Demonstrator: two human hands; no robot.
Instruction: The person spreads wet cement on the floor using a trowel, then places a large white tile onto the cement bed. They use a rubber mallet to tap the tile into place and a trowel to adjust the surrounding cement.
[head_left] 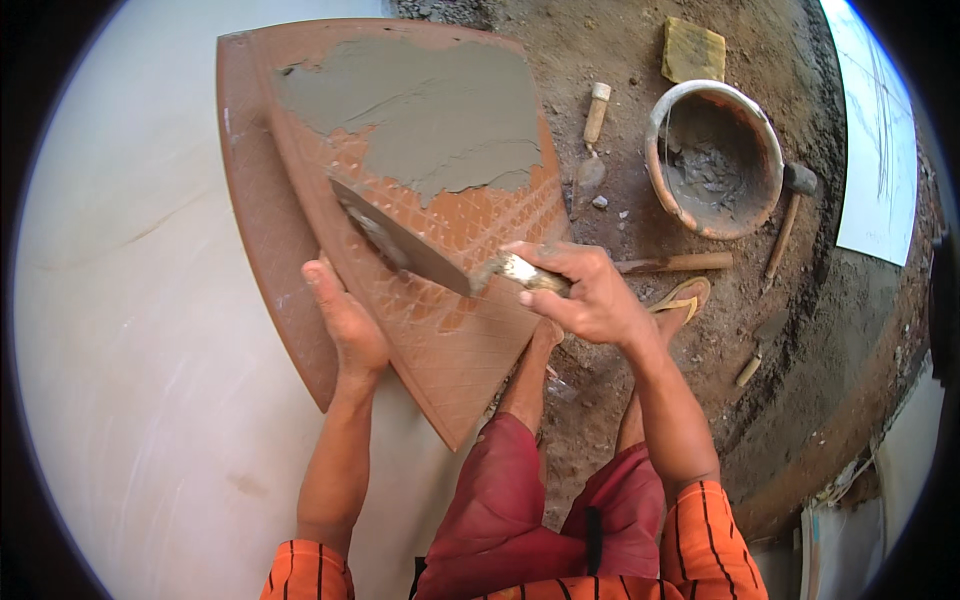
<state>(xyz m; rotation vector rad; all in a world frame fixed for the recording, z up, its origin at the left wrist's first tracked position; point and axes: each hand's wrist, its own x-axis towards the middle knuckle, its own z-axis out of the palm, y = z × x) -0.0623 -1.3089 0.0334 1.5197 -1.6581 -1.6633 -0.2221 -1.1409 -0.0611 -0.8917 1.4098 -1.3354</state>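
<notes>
At the left, a pale smooth surface (110,330) spreads under two brown tiles. The lower tile (268,230) sticks out past the upper one, and our left hand (345,330) touches the upper tile's long edge, thumb showing; the other fingers are hidden, so we cannot tell how they stand. The upper tile (470,375) lies slanting before us, its far part coated with grey mortar (450,120). Over its ridged bare part we hold a trowel (425,257), blade tilted, the fingers of our right hand (585,295) wrapped round its handle. Farther right, on the soil, we see a small trowel (594,120), a yellowish sponge (693,50), a round bowl (653,160) containing mortar, and a hammer (785,235).
</notes>
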